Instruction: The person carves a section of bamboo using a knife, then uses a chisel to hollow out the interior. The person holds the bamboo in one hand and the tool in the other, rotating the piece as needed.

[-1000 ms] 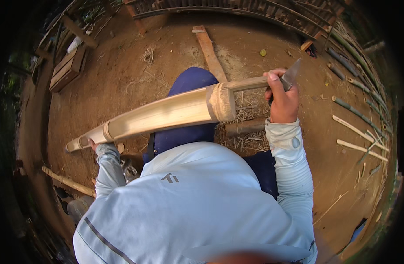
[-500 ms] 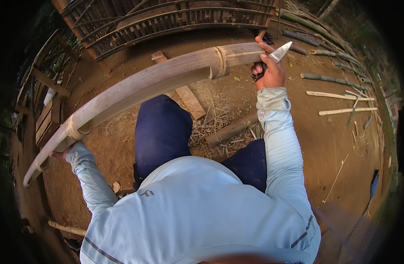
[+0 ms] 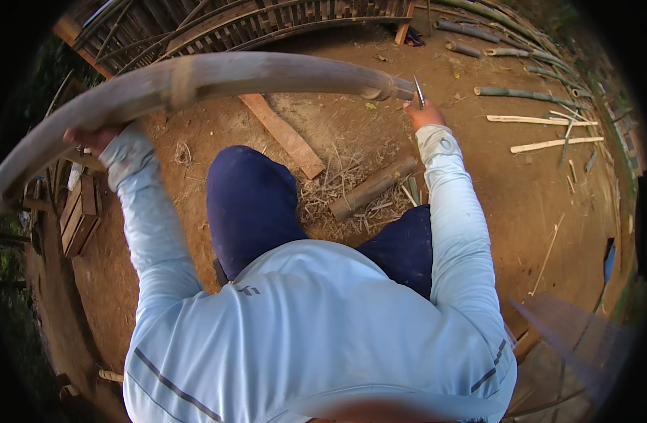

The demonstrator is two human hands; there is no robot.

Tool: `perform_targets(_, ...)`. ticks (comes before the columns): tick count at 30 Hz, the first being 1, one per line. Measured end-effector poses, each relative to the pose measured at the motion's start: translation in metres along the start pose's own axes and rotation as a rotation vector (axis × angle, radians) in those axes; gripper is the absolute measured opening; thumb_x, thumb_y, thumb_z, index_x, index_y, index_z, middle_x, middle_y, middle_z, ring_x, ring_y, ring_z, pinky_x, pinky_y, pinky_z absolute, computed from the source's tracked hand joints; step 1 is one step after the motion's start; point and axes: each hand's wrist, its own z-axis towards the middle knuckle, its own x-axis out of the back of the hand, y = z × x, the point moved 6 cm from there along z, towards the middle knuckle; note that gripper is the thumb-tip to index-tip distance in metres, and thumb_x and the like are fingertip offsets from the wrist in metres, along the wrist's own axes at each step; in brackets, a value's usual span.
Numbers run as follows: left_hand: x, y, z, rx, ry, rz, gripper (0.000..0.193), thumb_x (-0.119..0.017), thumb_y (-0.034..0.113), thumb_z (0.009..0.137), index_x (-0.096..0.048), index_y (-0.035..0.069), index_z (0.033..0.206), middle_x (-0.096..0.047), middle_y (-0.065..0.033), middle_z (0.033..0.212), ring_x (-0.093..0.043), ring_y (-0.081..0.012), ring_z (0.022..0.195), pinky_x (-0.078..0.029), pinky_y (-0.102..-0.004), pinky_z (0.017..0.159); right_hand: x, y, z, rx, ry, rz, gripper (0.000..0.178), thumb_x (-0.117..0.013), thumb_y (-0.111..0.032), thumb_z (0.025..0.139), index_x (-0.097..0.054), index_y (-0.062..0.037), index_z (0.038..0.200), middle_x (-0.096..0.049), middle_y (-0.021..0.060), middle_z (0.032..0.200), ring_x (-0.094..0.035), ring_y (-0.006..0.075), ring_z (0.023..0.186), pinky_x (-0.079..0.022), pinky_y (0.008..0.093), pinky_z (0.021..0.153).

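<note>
A long, thick bamboo pole [image 3: 239, 72] spans the space in front of me, bent by the lens, with ringed nodes along it. My left hand [image 3: 94, 137] is closed around its underside toward the left end, slightly blurred. At the pole's right end, my right hand [image 3: 426, 114] is closed on a knife [image 3: 419, 93], its narrow blade pointing up and away. Part of that hand touches the bamboo end; the knife's handle is hidden in the fingers. Beyond my knees lies a short log [image 3: 373, 189] among shavings [image 3: 330, 187].
A flat wooden board [image 3: 281, 137] lies on the dirt ground. Green bamboo poles [image 3: 528, 94] and pale split strips [image 3: 556, 144] are spread at the right. A slatted bamboo structure [image 3: 281, 25] stands at the far side, and a wooden crate [image 3: 80, 215] sits at left.
The bamboo pole's left part has swung up and away, with my left hand raised along it. My right hand has shifted slightly, and the knife blade has turned edge-on.
</note>
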Motion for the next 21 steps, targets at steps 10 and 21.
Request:
perform_targets(10,-0.147,-0.126,-0.116,0.104,0.108,-0.245,0.06,-0.084,0.016,0.075,-0.051,0.009,0.124,-0.055,-0.0029,0.114,-0.056,-0.0211,0.104,-0.048,-0.0396,0.09,-0.003,-0.059,-0.046,0.364,0.079,0.433,0.054,-0.08,-0.016,0.08,-0.062,-0.0043,0.129,-0.065,0.0162,0.127,-0.06,0.0288,0.122,-0.043,0.0375,0.105)
perform_targets(21,-0.193,-0.164,-0.262,0.402,0.098,0.11,0.068,-0.089,0.037,0.073,-0.055,-0.001,0.117,-0.065,-0.0104,0.11,-0.061,-0.0217,0.102,-0.05,-0.034,0.089,0.014,-0.111,-0.075,0.615,0.209,0.213,0.1,-0.087,-0.001,0.06,-0.039,-0.009,0.148,-0.045,0.0172,0.148,-0.042,0.0353,0.137,-0.038,0.0422,0.112)
